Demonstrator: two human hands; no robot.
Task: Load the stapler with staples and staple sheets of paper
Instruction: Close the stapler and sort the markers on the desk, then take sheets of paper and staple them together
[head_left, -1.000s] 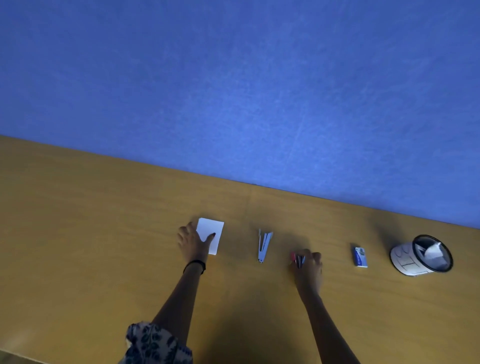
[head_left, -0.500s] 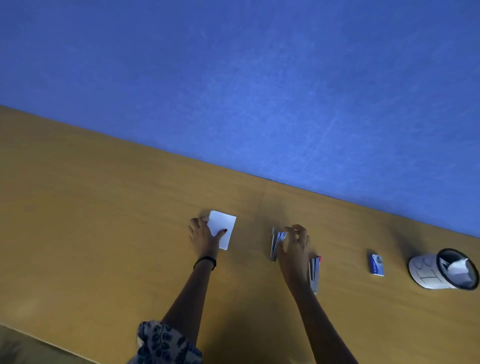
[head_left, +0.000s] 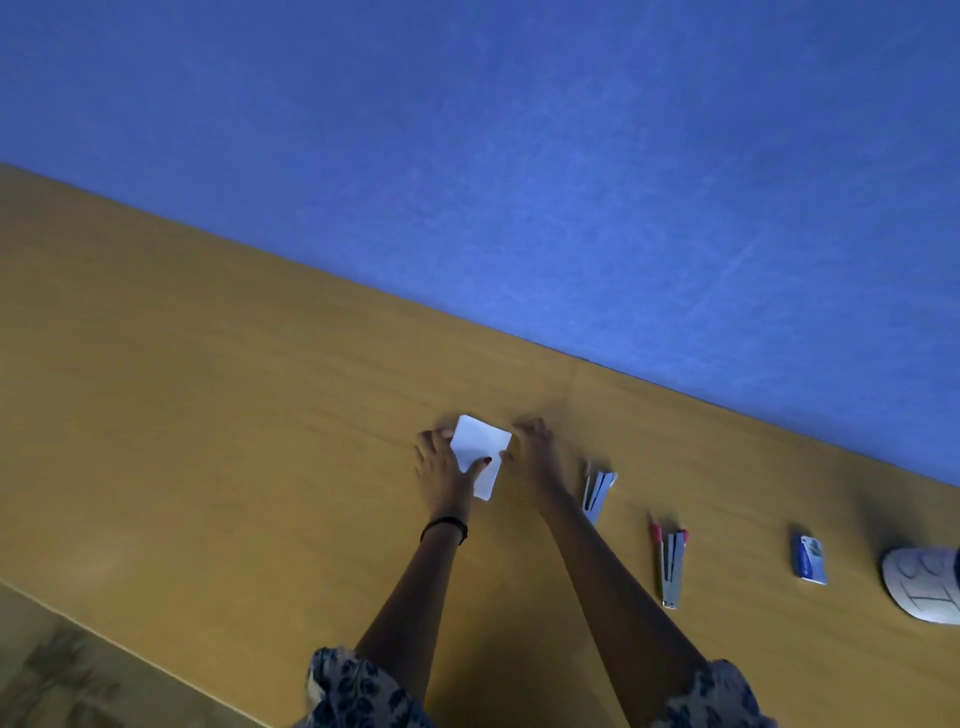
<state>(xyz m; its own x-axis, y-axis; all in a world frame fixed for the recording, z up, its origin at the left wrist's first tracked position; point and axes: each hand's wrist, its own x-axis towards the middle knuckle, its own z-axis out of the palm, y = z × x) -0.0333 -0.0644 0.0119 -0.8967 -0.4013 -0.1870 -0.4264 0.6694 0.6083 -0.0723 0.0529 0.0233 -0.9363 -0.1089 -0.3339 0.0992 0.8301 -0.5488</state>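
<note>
Head view: the paper (head_left: 479, 453) lies flat on the table (head_left: 208, 415), the left hand (head_left: 441, 467) pressing it with a thumb on top and the right hand (head_left: 532, 449) now touching its right edge, fingers loosely bent. The right hand has let go of the stapler (head_left: 596, 491) it reached for half a second ago, and both staplers (head_left: 670, 566) and the staple box (head_left: 809, 560) lie untouched. Loading seems not yet begun; squaring the sheets likely comes first.

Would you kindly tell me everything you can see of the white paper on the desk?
The white paper is a small rectangular stack or sheet with rounded corners, blank as far as visible, lying flat on the wooden desk and turned slightly askew. The left hand covers its left edge, thumb pressing on top; the right hand touches its right edge. How many sheets it holds cannot be told.
</note>
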